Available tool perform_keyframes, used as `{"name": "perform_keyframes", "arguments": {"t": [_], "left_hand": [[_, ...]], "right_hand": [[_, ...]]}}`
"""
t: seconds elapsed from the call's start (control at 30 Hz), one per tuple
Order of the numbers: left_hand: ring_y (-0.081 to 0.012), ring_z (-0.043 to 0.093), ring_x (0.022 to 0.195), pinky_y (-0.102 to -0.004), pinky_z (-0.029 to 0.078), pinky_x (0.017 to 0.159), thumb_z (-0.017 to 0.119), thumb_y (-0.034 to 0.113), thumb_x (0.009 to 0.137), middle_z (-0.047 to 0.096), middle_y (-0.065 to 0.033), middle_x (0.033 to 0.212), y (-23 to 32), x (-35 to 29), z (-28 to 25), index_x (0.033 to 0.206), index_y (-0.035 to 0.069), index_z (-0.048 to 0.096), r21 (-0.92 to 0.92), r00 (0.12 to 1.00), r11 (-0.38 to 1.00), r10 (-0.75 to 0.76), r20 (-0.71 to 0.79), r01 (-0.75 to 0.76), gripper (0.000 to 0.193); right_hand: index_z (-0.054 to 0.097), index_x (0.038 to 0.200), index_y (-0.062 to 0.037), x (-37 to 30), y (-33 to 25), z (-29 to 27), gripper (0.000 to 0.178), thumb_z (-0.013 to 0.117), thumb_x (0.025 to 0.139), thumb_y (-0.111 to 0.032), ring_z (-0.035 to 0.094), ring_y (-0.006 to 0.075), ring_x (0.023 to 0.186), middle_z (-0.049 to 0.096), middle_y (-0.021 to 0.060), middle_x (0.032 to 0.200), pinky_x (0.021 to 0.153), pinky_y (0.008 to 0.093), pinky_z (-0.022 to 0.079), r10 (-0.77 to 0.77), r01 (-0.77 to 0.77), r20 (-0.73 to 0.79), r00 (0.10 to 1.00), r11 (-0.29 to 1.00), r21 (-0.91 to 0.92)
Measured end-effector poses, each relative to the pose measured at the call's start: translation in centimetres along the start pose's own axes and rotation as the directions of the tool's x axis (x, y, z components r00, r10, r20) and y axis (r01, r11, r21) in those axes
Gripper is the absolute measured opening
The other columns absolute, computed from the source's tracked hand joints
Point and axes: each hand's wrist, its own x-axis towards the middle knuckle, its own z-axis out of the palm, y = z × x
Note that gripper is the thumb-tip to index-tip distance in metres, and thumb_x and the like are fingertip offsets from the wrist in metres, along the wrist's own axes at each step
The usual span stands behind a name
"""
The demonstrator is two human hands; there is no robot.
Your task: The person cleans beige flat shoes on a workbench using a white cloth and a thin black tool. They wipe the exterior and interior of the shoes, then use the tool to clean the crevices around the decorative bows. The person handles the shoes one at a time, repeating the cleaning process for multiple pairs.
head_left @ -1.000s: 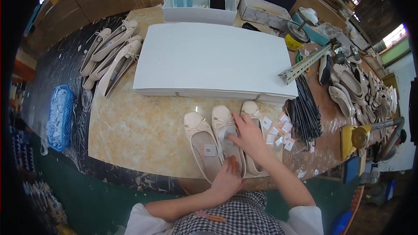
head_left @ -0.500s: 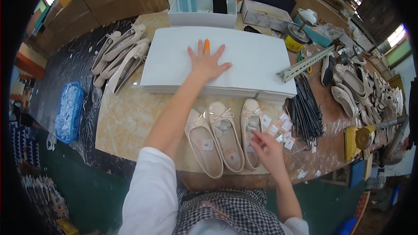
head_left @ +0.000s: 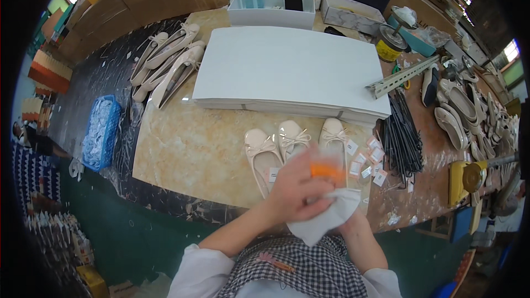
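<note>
In front of my body, a crumpled sheet of white paper (head_left: 326, 222) is between my hands. My left hand (head_left: 298, 185), blurred and with an orange cover on one finger, is closed on the paper from above. Under and behind the sheet is my right hand (head_left: 352, 222); its fingers are hidden. Just beyond lie three cream ballet flats with bows: a left shoe (head_left: 259, 142), a middle shoe (head_left: 292, 132) and a right shoe (head_left: 333, 131), their heels partly covered by my hands. A thick stack of white paper (head_left: 292, 66) lies behind them.
Small paper tags (head_left: 360, 158) and a bundle of black rods (head_left: 401, 138) lie to the right, beside a metal angle bar (head_left: 403, 77). More cream flats (head_left: 171, 58) lie at left near a blue basket (head_left: 102, 132). A shoe pile (head_left: 461, 105) fills the far right.
My left hand has left the paper stack, where it lay spread, and come toward me to meet my right hand. A white sheet is now between them. The view has shifted slightly.
</note>
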Motion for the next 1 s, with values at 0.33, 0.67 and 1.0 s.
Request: {"name": "perform_keyframes", "arguments": {"t": [0.33,0.67,1.0], "left_hand": [[-0.0215,0.057,0.112,-0.0354,0.045,0.097,0.027,0.033,0.104,0.057,-0.0138,0.125,-3.7,-5.7,-2.0,0.135,0.0,0.046,-0.775,0.398,0.034,-0.872,0.286,0.631,0.05],[-0.0345,0.057,0.11,-0.0435,0.033,0.108,0.06,0.045,0.084,0.061,-0.0246,0.112,0.5,-12.7,4.2,0.111,-0.008,0.061,0.63,0.791,0.734,-0.533,0.301,0.255,0.06],[-0.0374,0.054,0.115,-0.0436,0.033,0.108,0.061,0.047,0.083,0.059,-0.0258,0.116,0.5,-12.7,3.8,0.113,-0.008,0.061,0.637,0.798,0.745,-0.5,0.335,0.2,0.062]], "right_hand": [[0.054,0.126,-0.0002,5.5,1.6,2.5,0.058,0.074,0.072,-0.005,0.04,0.0359,0.133,0.041,0.025,0.142,0.105,0.0437,0.038,-0.176,-0.141,-0.167,0.97,0.152,-0.978],[0.068,0.103,-0.0036,12.5,7.9,-0.5,0.034,0.06,0.071,-0.011,0.057,0.0265,0.089,0.054,0.0106,0.09,0.077,0.0367,0.048,0.172,0.265,0.32,0.932,-0.924,-0.275],[0.061,0.112,-0.0032,14.0,4.2,-1.3,0.051,0.076,0.07,-0.027,0.057,0.0321,0.096,0.06,0.012,0.096,0.083,0.0428,0.044,-0.071,0.181,0.308,0.949,-0.676,-0.715]]}}
